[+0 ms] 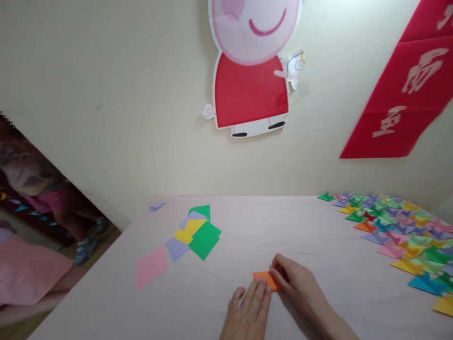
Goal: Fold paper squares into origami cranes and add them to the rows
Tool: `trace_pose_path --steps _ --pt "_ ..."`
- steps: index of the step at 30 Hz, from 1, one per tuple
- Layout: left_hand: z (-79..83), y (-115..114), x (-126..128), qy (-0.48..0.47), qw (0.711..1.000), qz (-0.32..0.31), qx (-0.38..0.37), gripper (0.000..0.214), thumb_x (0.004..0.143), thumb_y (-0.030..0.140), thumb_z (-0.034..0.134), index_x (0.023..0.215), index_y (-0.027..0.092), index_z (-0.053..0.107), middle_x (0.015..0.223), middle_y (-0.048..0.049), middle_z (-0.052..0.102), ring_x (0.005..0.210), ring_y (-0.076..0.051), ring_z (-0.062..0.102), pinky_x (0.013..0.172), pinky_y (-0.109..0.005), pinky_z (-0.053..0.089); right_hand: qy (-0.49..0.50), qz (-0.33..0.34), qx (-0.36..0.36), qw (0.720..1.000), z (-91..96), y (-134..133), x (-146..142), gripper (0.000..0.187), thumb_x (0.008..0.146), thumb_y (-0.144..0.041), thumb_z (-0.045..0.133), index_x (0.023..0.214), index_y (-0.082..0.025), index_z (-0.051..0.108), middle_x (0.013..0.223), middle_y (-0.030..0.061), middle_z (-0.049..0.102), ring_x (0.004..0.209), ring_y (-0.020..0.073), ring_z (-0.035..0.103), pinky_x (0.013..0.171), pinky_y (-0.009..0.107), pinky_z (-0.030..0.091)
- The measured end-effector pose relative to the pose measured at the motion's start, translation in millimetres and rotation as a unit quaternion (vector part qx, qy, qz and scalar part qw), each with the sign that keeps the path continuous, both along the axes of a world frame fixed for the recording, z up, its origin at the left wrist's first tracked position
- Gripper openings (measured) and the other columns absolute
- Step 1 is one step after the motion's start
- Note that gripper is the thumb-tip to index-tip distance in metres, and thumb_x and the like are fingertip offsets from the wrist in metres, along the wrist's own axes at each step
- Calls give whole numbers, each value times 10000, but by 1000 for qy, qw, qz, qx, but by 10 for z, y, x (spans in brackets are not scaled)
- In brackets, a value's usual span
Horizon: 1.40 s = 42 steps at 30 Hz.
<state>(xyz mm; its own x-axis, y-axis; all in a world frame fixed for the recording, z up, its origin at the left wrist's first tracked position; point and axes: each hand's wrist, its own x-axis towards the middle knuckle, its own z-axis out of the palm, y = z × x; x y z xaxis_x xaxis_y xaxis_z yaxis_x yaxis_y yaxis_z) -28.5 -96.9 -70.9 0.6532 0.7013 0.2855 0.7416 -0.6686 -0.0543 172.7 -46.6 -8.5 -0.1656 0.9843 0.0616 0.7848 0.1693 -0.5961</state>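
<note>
A small folded piece of orange paper [264, 276] lies flat on the pale pink tabletop [177, 307], near its front edge. My left hand [249, 309] rests flat with outstretched fingers, the fingertips pressing on the paper's near side. From the right, my right hand [295, 278] grips the paper's right end, fingers curled and thumb along the edge. Its fingers cover that end of the paper.
Loose paper squares lie left of centre: green [205, 241], yellow [191, 230], purple [177, 249] and pink [152, 268]. A small folded purple piece [157, 206] sits behind them. Rows of folded colourful paper figures [406, 236] fill the right side. People [49, 179] are at far left.
</note>
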Motion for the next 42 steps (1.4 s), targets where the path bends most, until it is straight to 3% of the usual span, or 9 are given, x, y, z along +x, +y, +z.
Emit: trace_pose_path --steps 11,15,19,24,28,30,36,42 --pt "-25 43 -2 12 998 -25 59 537 954 158 380 1486 230 357 1477 -51 460 1381 -217 372 1093 -389 342 -84 9 75 994 -72 -14 -25 172 902 -215 389 779 -234 507 715 21 680 632 166 638 593 243 428" --pt "-1 52 7 16 997 -23 69 510 949 180 401 1456 237 412 1462 -56 477 1389 -237 356 1088 -419 342 -97 9 69 993 -77 -6 -22 161 899 -214 403 779 -231 510 706 20 679 619 167 637 584 245 425" --pt "13 49 4 19 997 -24 77 518 948 190 421 1465 214 399 1444 -66 498 1368 -224 376 1060 -380 356 -103 10 62 993 -82 0 -24 166 903 -198 408 774 -230 507 715 16 681 628 163 644 588 239 424" --pt "8 65 12 -9 998 -27 52 518 980 369 418 1471 207 385 1419 -73 526 1304 -229 445 982 -343 386 -113 -5 46 993 -81 2 -49 159 908 -194 428 780 -233 516 732 8 683 652 166 652 584 239 420" --pt "60 99 28 -32 999 -34 21 696 922 621 419 1454 172 412 1390 -96 553 1265 -252 479 954 -343 391 -74 -5 42 996 -40 -68 -75 113 916 -216 443 914 -230 555 866 28 695 782 189 662 666 270 464" --pt "111 114 27 -35 999 -40 11 708 917 648 408 1437 169 436 1384 -95 559 1256 -247 490 948 -339 390 -46 4 61 997 -16 -129 -94 124 899 -225 481 988 -236 567 943 36 682 859 203 645 738 301 476" --pt "257 126 -4 -45 996 -67 -24 708 907 675 400 1369 149 504 1410 -96 533 1283 -231 481 966 -338 391 -12 -31 102 994 -75 -247 -172 103 864 -249 552 949 -222 604 935 53 657 872 234 592 805 375 448" --pt "446 68 2 -39 990 -44 -130 787 844 720 485 1401 165 460 1472 -135 448 1337 -291 428 1041 -437 371 -11 -67 137 988 -280 -254 -144 325 832 -243 566 1156 -245 580 1087 75 652 952 268 570 814 408 426"
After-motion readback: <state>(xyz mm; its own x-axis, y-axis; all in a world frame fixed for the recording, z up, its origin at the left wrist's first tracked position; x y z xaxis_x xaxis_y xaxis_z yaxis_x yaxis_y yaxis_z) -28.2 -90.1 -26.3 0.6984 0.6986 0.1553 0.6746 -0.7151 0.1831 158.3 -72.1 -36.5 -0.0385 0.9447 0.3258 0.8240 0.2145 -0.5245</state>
